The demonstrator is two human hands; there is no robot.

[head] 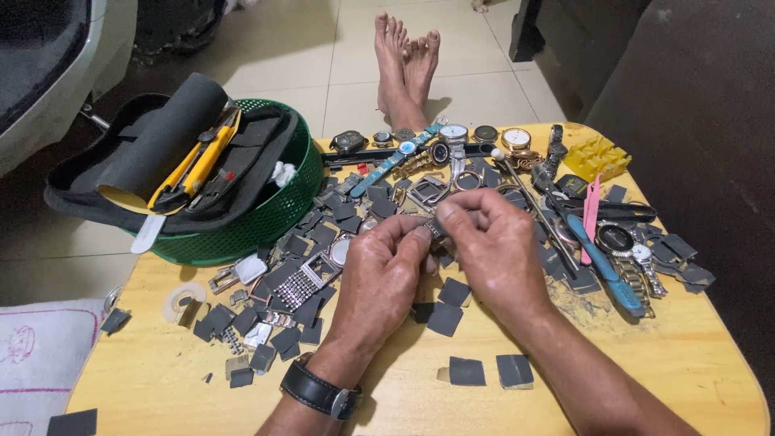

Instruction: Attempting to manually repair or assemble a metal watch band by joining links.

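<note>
Pale tiled floor (307, 56), low yellow wooden table (694, 355), dark sofa (694, 89) at right

Two bare hands meet at the centre of the view, forearms reaching in from the near edge. The left hand (379, 270) is curled, knuckles up, its thumb and fingertips pinched together at its far right side. The right hand (492, 250) angles in from the near right, its fingers bent and its thumb and forefinger closed against the left hand's fingertips. Both grips press together. Farther off, two bare feet (408, 60) rest on the floor, soles down.
</note>
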